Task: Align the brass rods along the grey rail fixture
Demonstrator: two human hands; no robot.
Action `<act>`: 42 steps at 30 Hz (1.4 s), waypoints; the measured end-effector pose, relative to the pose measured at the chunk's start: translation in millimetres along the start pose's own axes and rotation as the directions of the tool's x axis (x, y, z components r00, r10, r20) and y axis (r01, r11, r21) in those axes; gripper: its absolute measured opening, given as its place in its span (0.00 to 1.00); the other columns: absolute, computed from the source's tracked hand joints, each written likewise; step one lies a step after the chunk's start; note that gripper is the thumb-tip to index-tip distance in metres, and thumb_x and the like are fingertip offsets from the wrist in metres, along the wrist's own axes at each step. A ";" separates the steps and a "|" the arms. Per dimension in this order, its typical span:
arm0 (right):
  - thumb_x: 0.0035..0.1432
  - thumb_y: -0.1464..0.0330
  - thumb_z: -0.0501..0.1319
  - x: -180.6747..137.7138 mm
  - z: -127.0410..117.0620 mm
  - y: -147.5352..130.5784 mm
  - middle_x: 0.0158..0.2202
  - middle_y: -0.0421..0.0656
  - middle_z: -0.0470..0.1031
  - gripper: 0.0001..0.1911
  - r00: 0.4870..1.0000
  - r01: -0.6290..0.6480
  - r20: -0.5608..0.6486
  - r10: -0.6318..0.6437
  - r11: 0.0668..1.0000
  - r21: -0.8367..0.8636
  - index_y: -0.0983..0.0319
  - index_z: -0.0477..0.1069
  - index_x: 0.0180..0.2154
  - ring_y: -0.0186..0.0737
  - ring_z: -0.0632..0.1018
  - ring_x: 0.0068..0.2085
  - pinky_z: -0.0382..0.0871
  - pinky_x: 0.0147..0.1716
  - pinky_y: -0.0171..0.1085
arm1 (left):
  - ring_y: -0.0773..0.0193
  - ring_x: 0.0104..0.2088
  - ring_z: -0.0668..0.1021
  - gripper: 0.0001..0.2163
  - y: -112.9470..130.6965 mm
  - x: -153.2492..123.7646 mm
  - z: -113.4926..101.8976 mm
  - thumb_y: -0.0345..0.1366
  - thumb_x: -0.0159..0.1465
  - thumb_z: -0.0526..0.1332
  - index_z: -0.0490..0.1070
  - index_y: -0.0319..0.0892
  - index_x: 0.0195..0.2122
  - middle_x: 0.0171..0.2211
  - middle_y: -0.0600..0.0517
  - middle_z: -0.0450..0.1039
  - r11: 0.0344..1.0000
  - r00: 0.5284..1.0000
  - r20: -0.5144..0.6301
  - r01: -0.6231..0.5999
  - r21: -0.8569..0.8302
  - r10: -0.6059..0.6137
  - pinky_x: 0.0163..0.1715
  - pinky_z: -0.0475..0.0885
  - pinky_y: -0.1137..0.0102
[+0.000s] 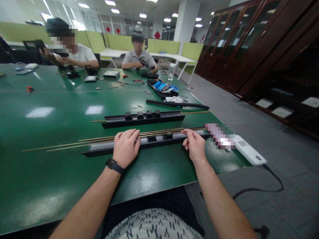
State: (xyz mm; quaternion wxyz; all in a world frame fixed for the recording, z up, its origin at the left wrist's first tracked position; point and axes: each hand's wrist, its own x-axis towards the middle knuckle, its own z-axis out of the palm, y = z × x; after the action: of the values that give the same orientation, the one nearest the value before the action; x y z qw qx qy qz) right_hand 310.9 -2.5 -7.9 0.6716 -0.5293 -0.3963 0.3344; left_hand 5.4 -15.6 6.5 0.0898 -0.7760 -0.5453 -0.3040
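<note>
In front of me a long black channel (98,151) with a grey inner strip lies across the green table. Thin brass rods (62,145) rest along it and stick out well past its left end. My left hand (126,146) is closed over the rods and the channel near its middle, fingers on the far side and thumb on the near side. Near the right end, my right hand (195,144) pinches a brass rod between thumb and forefinger. Small black blocks (152,138) sit in the channel between my hands. The rod parts beneath my left palm are hidden.
A second black channel (119,123) with several black blocks lies behind. Farther off are a black strip (171,104), a black tray (161,89) and a glass (171,72). A white device (250,151) with a cable sits at the right edge. Two people sit across the table.
</note>
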 end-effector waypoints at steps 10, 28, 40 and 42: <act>0.60 0.49 0.69 -3.8 1.1 -1.7 0.43 0.51 0.86 0.24 0.992 -0.003 0.125 0.006 1.000 -0.022 0.64 0.83 0.43 0.26 0.70 0.16 0.55 0.10 0.28 | 0.48 0.58 0.80 0.16 0.9 0.1 -0.6 0.38 0.75 0.55 0.76 0.45 0.58 0.58 0.44 0.81 1.000 1.000 -0.002 0.002 0.013 -0.002 0.60 0.65 0.50; 0.60 0.49 0.68 -2.5 2.8 -1.1 0.43 0.51 0.86 0.24 0.998 -0.004 0.068 0.006 1.000 -0.030 0.63 0.82 0.43 0.27 0.71 0.16 0.55 0.10 0.28 | 0.48 0.59 0.80 0.16 -0.5 0.1 0.1 0.39 0.75 0.55 0.76 0.45 0.59 0.58 0.44 0.80 1.000 1.000 0.004 0.000 0.008 0.000 0.60 0.65 0.50; 0.60 0.50 0.67 2.5 0.8 -0.1 0.38 0.48 0.86 0.23 0.996 0.004 -0.085 -0.008 0.999 -0.048 0.64 0.82 0.41 0.27 0.70 0.15 0.55 0.09 0.29 | 0.47 0.59 0.80 0.16 0.4 0.4 -0.4 0.38 0.74 0.55 0.76 0.46 0.59 0.58 0.43 0.81 1.000 1.000 0.002 -0.002 0.005 0.002 0.60 0.66 0.49; 0.60 0.50 0.67 4.0 0.1 0.6 0.38 0.48 0.86 0.22 0.994 0.000 -0.109 -0.004 0.999 -0.042 0.64 0.82 0.41 0.27 0.69 0.15 0.54 0.09 0.29 | 0.47 0.59 0.80 0.16 0.2 0.1 -0.3 0.38 0.74 0.55 0.76 0.46 0.59 0.58 0.43 0.81 1.000 1.000 0.000 -0.004 0.001 0.004 0.60 0.67 0.50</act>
State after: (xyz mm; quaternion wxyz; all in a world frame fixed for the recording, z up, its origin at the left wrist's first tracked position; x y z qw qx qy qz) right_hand 312.7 1.1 -7.7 0.6812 -0.5605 -0.3664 0.2958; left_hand 5.5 -15.8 6.8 0.0908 -0.7771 -0.5438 -0.3036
